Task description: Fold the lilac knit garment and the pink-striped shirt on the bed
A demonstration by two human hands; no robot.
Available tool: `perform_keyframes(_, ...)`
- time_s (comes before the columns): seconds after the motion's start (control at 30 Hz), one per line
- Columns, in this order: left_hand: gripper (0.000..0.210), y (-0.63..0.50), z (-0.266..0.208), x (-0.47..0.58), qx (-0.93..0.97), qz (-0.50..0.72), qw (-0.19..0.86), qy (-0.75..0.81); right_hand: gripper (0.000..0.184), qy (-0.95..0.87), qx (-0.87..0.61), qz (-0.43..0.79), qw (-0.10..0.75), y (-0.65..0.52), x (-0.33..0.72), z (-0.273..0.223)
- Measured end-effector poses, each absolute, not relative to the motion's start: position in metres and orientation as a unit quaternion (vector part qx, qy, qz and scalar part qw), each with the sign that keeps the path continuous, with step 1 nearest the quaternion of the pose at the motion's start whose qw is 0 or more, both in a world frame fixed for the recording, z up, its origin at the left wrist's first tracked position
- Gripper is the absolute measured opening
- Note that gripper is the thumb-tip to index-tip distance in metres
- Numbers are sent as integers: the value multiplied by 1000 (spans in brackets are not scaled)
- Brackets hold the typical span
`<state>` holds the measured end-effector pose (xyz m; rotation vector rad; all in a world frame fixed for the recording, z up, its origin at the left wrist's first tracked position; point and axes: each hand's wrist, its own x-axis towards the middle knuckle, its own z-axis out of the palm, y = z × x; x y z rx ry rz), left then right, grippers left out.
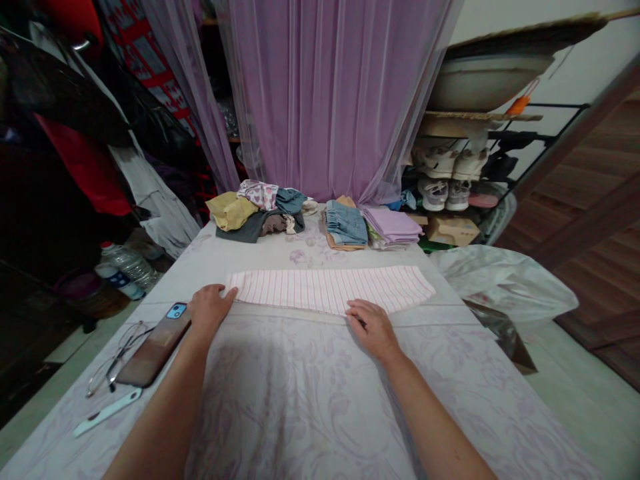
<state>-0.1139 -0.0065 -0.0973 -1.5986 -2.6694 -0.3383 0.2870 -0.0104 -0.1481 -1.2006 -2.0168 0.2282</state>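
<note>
A white garment with pink stripes (pixel 320 288), folded into a long narrow strip, lies across the bed-like surface in front of me; its exact kind is unclear. At its left end my left hand (pixel 211 312) rests palm down, thumb stretched out and touching the cloth's corner. My right hand (pixel 374 328) lies on the near edge, right of the middle, its fingertips on the cloth and its thumb apart from the fingers. Neither hand lifts the fabric. Beyond the strip are a loose heap with a yellow garment (pixel 233 211) and a folded pair of denim bottoms (pixel 345 223).
Folded lilac cloth (pixel 393 225) lies beside the denim. Left of my left arm are a phone (pixel 157 347), eyeglasses (pixel 120 357) and a pale green-handled object (pixel 107 412). A purple curtain (pixel 320 100) hangs behind; a shoe rack (pixel 530 137) and a plastic bag (pixel 505 280) stand right.
</note>
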Motion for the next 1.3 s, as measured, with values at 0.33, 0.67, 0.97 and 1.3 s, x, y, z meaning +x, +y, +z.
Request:
perform_keyframes(0.33,43,9,-90,-114,-514,-59,-45,-855,17,-787,-465,89,396,-9,286,-149)
perform_keyframes(0.67,44,13,-78,-92,-452,-309,-119,-829,22,-660,-524,130,523,-7,295,-149)
perform_keyframes(0.97,40,37,-73,12,-521,-434,-183,-712,29,-508,-571,233,602,1,303,-157)
perform_keyframes(1.3,27,41,-91,102,-604,-345,-179,-696,34,-483,-558,279,614,3,304,-155)
